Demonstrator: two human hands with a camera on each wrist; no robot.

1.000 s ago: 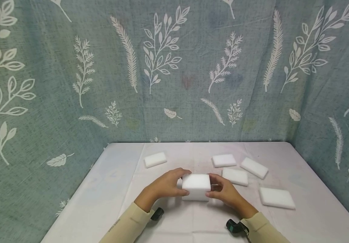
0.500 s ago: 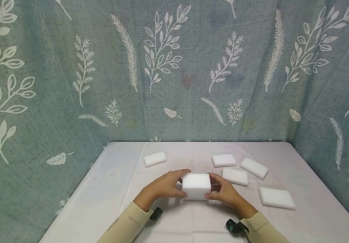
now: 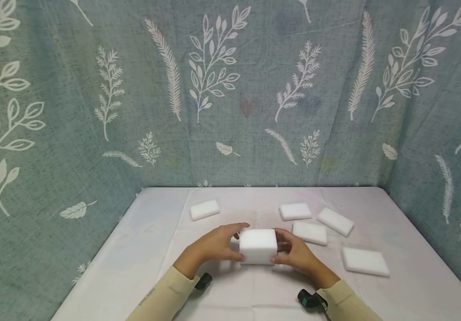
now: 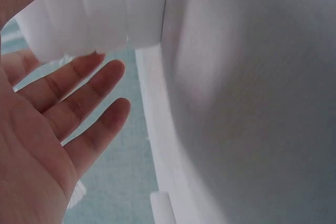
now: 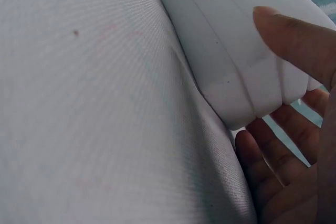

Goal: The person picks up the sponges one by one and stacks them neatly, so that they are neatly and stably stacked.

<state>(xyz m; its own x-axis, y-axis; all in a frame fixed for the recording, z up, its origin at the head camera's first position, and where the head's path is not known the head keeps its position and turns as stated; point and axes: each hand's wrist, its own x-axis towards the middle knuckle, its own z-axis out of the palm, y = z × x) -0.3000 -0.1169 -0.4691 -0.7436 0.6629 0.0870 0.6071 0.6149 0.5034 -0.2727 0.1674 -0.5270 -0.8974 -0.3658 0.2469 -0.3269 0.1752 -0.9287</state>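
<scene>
A stack of several white foam sponges point(image 3: 258, 246) stands upright on the cloth-covered table, its long edges lined up. My left hand point(image 3: 218, 243) is at its left side, thumb at the near corner and index finger at the far corner. In the left wrist view, the other fingers point(image 4: 86, 98) spread out below the stack point(image 4: 105, 11). From the right, my right hand point(image 3: 296, 253) holds the stack, thumb on the near face and fingers round the far side. Seams between the layers show in the right wrist view, where the thumb point(image 5: 294, 40) lies across them.
Single white sponges lie flat around the table point(image 3: 134, 267): one sponge point(image 3: 204, 210) at the back left, several more to the right, such as a sponge point(image 3: 310, 233) behind my right hand and a sponge point(image 3: 365, 261) further right. A patterned curtain point(image 3: 230, 89) encloses the table.
My left thumb has slid back slightly from the stack's near face to its corner. The stack and my right hand have barely moved; the loose sponges lie as before.
</scene>
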